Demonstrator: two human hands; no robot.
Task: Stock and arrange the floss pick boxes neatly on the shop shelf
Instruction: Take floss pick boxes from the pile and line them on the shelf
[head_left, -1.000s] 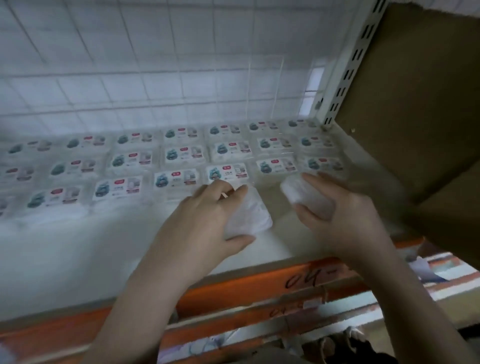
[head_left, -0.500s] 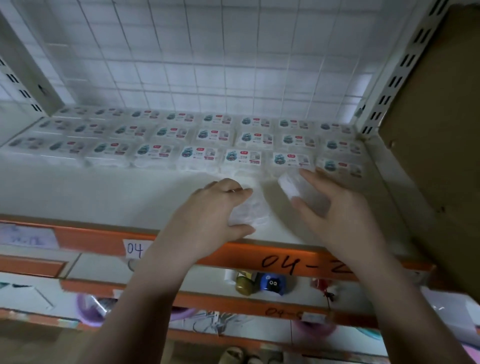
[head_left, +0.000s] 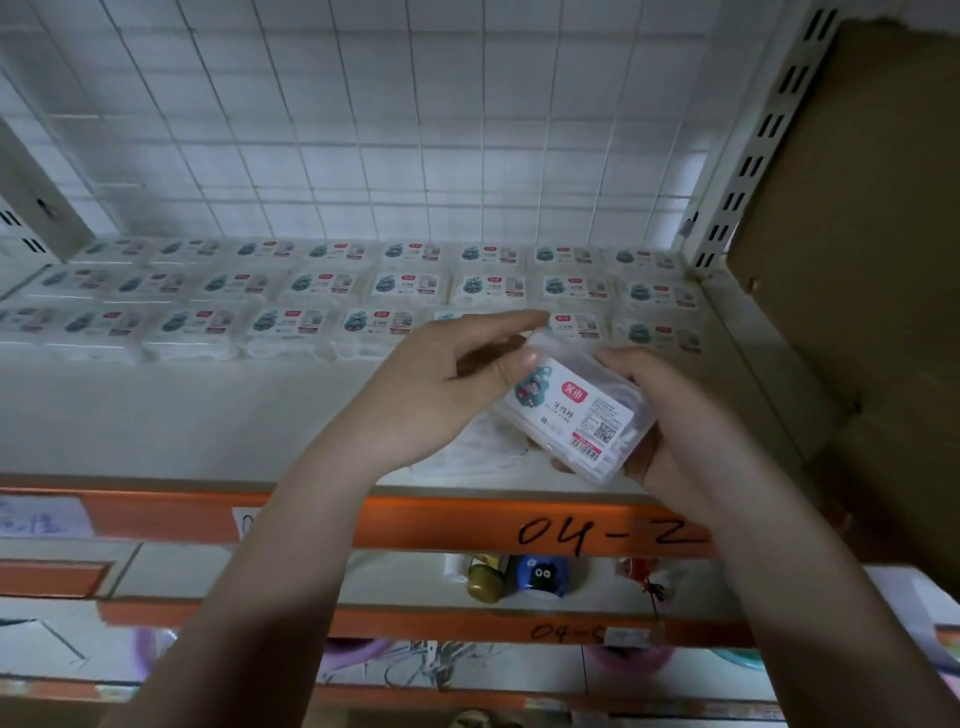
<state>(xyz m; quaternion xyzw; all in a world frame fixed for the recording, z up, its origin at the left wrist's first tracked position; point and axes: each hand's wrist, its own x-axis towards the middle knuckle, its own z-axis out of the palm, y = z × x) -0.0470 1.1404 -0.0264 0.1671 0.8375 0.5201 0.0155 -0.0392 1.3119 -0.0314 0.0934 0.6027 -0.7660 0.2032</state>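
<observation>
Holding: the right hand (head_left: 670, 415) cups a clear rectangular plastic floss pick box with a white printed label (head_left: 571, 415) at its right end; the left hand (head_left: 447, 384) pinches its upper left corner.
Box position: raised, tilted, above the white shelf board (head_left: 208, 415), in front of the stocked rows of matching boxes (head_left: 291, 291).
Doing it well: likely level it label-up, square it to the front row, leaving no gap.
Second box: another clear box (head_left: 478, 452) lies on the board beneath.

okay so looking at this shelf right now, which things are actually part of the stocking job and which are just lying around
Part of the job:
- floss pick box, gripped by left hand and right hand
- stocked rows of boxes
- second box lying under the hands
- shelf

Just lying about:
- cardboard carton
- small jars on the shelf below
</observation>
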